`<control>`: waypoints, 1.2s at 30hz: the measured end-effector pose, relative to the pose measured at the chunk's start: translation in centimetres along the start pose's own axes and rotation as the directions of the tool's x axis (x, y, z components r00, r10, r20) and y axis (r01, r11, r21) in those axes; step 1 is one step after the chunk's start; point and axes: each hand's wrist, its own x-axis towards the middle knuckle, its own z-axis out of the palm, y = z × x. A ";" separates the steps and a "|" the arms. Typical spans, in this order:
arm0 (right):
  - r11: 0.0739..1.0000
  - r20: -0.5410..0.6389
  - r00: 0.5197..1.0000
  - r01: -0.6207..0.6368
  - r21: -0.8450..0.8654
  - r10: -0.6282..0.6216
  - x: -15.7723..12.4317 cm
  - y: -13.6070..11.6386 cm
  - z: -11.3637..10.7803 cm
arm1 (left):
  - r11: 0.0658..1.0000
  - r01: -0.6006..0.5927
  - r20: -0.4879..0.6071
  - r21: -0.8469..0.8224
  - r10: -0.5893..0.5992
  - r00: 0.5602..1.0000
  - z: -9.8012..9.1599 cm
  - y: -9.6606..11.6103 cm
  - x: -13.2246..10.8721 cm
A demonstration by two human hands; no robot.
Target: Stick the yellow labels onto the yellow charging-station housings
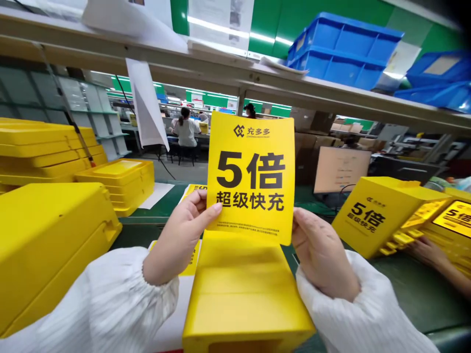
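Observation:
I hold a yellow printed sticker sheet (252, 176) upright in both hands; it carries a large "5" and dark characters. My left hand (180, 235) pinches its lower left edge between thumb and fingers. My right hand (320, 250) grips its lower right edge. Directly below the sheet lies a yellow plastic housing (243, 294) with a recessed top face, and the sheet's bottom edge sits at the housing's far rim. Both wrists wear white sleeves.
Yellow housings are stacked at left (47, 235) and behind (121, 181). At right stands a labelled yellow unit (382, 211), with another person's hand (427, 252) next to it. Blue bins (342, 49) sit on the overhead shelf. Workers sit in the background.

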 end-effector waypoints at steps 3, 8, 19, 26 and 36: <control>0.997 0.008 1.000 -0.008 0.077 0.008 0.1 -0.3 1.0 | 0.998 -0.012 -0.019 0.058 0.013 1.000 -0.3 -0.5 0.0; 0.998 0.053 0.997 -0.063 0.020 0.062 0.5 0.0 0.8 | 0.987 -0.037 -0.013 0.154 0.039 0.999 -1.0 -1.0 0.0; 0.988 -0.095 0.991 0.076 -0.134 -0.089 2.2 0.5 -0.2 | 0.968 -0.024 -0.157 0.251 0.065 0.985 -2.4 -1.6 2.5; 0.975 -0.054 0.975 -0.219 -0.048 0.216 2.4 0.6 -1.0 | 0.933 0.149 -0.170 0.329 -0.097 0.981 -2.4 -1.8 1.9; 0.869 -0.009 0.885 -0.459 -0.183 0.466 1.3 0.3 -2.0 | 0.917 0.326 -0.140 0.229 -0.300 0.944 -2.8 -2.5 1.4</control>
